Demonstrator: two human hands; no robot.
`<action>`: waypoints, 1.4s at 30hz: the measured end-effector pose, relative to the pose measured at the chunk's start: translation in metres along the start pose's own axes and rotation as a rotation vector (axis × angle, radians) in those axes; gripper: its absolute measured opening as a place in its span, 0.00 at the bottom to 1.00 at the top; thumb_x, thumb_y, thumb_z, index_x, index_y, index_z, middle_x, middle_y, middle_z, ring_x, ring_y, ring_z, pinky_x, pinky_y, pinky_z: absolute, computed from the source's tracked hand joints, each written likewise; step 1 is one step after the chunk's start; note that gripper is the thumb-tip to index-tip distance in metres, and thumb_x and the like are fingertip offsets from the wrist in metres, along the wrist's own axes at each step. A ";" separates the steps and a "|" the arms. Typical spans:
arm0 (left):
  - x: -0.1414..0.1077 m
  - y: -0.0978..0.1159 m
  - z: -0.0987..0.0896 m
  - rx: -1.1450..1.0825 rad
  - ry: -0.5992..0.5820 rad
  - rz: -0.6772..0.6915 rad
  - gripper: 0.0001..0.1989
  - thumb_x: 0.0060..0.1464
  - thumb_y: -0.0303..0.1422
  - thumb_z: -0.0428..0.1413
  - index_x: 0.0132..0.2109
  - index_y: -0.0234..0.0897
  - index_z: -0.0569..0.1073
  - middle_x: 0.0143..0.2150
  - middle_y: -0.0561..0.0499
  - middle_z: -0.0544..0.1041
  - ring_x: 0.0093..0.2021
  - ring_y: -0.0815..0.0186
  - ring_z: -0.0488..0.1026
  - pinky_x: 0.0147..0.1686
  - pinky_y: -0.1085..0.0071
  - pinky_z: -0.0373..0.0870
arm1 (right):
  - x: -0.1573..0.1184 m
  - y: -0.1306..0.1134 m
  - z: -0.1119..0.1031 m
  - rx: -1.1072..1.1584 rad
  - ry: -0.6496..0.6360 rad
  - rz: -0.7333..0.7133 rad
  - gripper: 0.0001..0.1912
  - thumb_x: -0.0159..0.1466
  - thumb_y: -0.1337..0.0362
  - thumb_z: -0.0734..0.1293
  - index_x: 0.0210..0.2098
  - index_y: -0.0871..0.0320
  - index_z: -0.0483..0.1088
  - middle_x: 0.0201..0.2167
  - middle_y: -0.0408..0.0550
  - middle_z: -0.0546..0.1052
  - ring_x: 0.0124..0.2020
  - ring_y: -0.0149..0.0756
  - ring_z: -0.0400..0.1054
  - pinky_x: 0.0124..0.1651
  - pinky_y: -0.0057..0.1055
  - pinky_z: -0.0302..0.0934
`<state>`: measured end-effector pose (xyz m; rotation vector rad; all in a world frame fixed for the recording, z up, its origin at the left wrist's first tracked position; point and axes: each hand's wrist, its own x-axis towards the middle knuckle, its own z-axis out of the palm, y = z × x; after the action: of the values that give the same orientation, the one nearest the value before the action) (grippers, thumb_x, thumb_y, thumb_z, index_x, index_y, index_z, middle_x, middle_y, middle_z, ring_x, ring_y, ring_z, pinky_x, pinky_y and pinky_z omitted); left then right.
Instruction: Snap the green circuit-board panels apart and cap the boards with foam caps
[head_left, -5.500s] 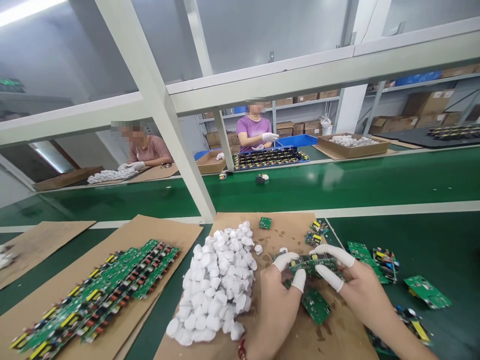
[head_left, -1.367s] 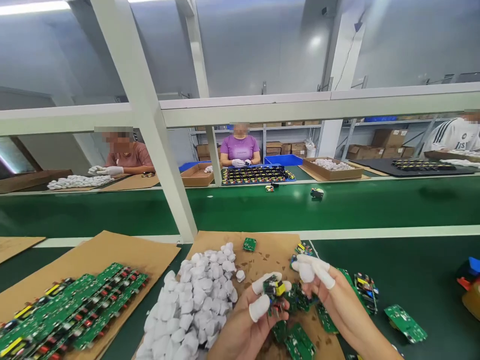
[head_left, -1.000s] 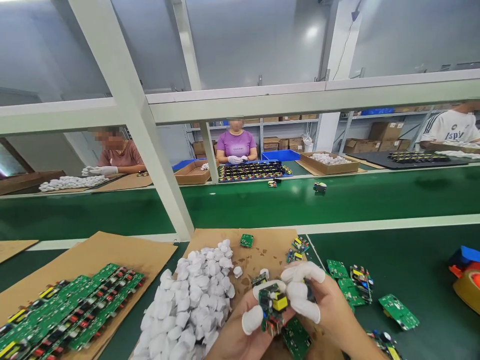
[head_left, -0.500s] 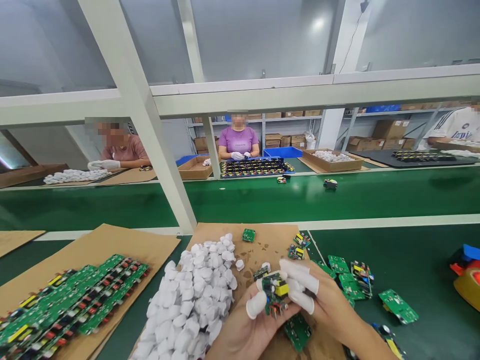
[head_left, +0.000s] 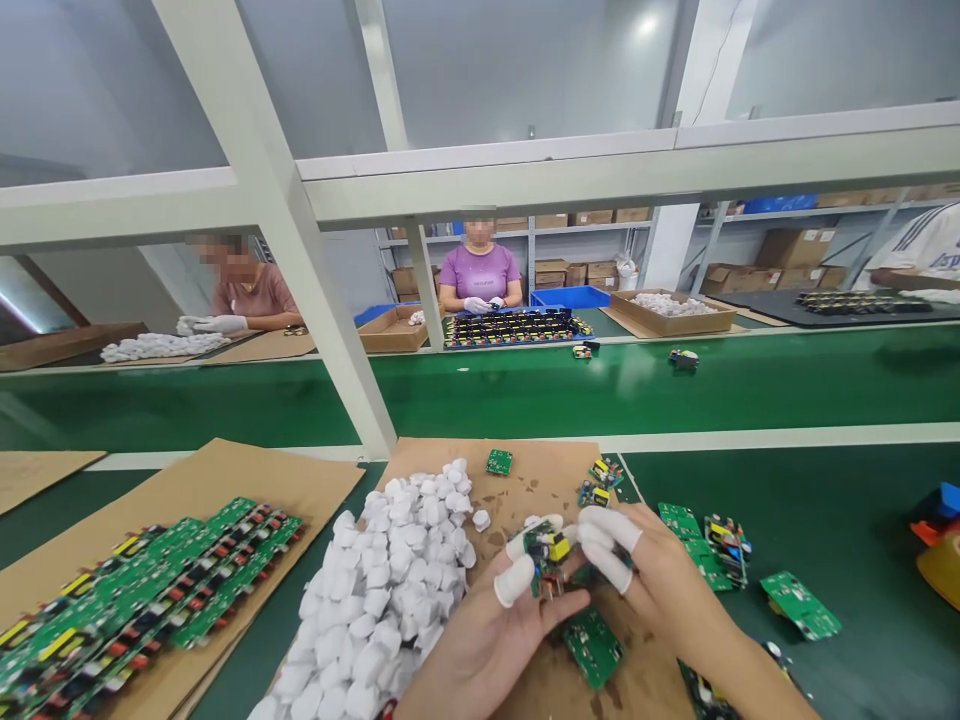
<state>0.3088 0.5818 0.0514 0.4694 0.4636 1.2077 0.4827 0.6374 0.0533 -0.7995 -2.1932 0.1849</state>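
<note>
My left hand (head_left: 487, 640) is closed around a small circuit board (head_left: 551, 565) with a yellow block and several wire legs, tilted in its fingers. Beside the board, my right hand (head_left: 649, 580) has its fingers curled, the tips close against the board's right side. A dark part shows among the right fingers, too hidden to name. White finger cots cover fingers of both hands. Beneath the hands lies a green circuit board (head_left: 592, 645) on brown cardboard (head_left: 525, 490). Left of my left hand is a heap of small white crumpled pieces (head_left: 397, 580).
Rows of circuit boards (head_left: 150, 600) lie on cardboard at left; loose boards (head_left: 801, 603) are scattered at right. A tape roll (head_left: 941, 565) stands at the right edge. A slanted white post (head_left: 322, 300) rises before the green conveyor (head_left: 495, 395). Co-workers sit beyond it.
The right fingertips have shifted slightly right, off the front of the board. The left hand keeps the board. The view has turned a little.
</note>
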 end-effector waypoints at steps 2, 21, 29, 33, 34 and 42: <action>0.000 0.000 0.000 0.076 0.021 0.033 0.16 0.46 0.31 0.60 0.45 0.37 0.75 0.45 0.44 0.76 0.43 0.61 0.70 0.42 0.65 0.66 | -0.002 -0.004 -0.003 0.135 0.089 0.052 0.09 0.65 0.67 0.58 0.42 0.57 0.66 0.32 0.50 0.74 0.32 0.37 0.69 0.34 0.31 0.65; -0.003 -0.002 0.014 0.235 -0.220 -0.052 0.28 0.36 0.35 0.66 0.48 0.34 0.72 0.44 0.42 0.75 0.47 0.56 0.70 0.47 0.66 0.62 | -0.003 -0.031 -0.007 0.842 -0.006 0.023 0.15 0.63 0.60 0.62 0.50 0.43 0.67 0.45 0.45 0.75 0.44 0.34 0.70 0.45 0.27 0.67; -0.003 -0.012 0.015 0.181 -0.178 -0.052 0.28 0.34 0.38 0.66 0.46 0.34 0.73 0.38 0.44 0.77 0.41 0.58 0.73 0.41 0.66 0.67 | -0.005 -0.032 0.001 0.577 0.137 -0.149 0.18 0.65 0.63 0.59 0.54 0.46 0.64 0.46 0.47 0.75 0.45 0.39 0.71 0.47 0.30 0.68; -0.004 -0.015 0.015 0.145 -0.183 -0.068 0.28 0.32 0.40 0.66 0.44 0.33 0.74 0.34 0.45 0.77 0.36 0.59 0.74 0.36 0.68 0.69 | -0.011 -0.031 0.006 0.513 0.151 -0.158 0.20 0.66 0.58 0.56 0.57 0.48 0.60 0.49 0.48 0.73 0.49 0.43 0.68 0.51 0.37 0.65; -0.004 -0.016 0.014 0.147 -0.178 -0.063 0.28 0.32 0.40 0.66 0.43 0.32 0.74 0.33 0.45 0.78 0.36 0.59 0.75 0.35 0.68 0.69 | -0.013 -0.032 0.008 0.505 0.162 -0.150 0.20 0.66 0.58 0.56 0.57 0.48 0.60 0.49 0.48 0.73 0.49 0.44 0.68 0.52 0.38 0.65; -0.007 -0.017 0.003 0.192 -0.131 -0.092 0.28 0.31 0.38 0.67 0.43 0.34 0.73 0.32 0.47 0.78 0.33 0.62 0.75 0.34 0.70 0.70 | -0.028 -0.038 0.019 0.545 0.162 -0.005 0.22 0.64 0.53 0.57 0.57 0.47 0.60 0.51 0.47 0.72 0.52 0.48 0.65 0.55 0.45 0.62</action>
<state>0.3215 0.5698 0.0454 0.6800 0.4854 1.0420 0.4646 0.5932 0.0368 -0.4803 -1.8596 0.6583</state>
